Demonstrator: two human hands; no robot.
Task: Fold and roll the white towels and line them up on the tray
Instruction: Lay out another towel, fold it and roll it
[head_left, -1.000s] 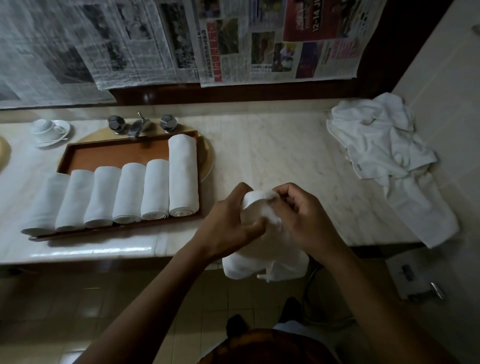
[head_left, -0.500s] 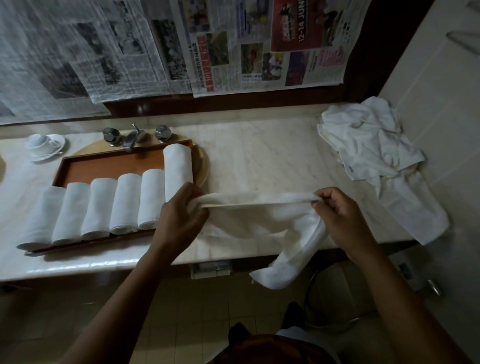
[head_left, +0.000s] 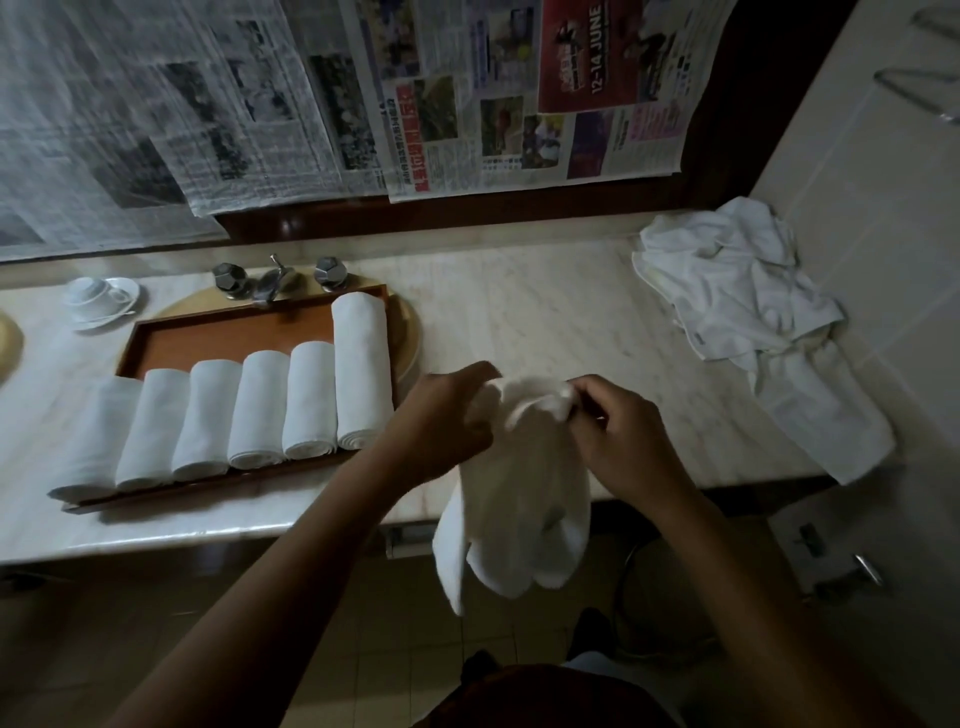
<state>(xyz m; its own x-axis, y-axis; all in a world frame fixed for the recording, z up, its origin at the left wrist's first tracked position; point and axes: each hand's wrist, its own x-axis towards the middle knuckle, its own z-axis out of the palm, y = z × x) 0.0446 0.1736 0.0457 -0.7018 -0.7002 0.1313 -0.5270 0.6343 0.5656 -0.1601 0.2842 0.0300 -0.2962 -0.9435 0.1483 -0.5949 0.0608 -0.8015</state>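
Half a second ago the towel was stretched wide between the hands. Now the left hand (head_left: 441, 415) and the right hand (head_left: 618, 436) have come together, and the towel (head_left: 519, 509) hangs doubled below them, past the front edge of the counter (head_left: 519, 312). Both hands pinch its top edge, though in this dim view I cannot tell which corners meet. The first fold seems made, and rolling comes next. Six rolled towels (head_left: 260, 410) lie side by side on the tray (head_left: 223, 332), and a loose pile (head_left: 737, 291) waits at the right.

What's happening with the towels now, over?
Left hand and right hand grip towel, hanging. Six rolls on tray. Pile far right, not blocking.
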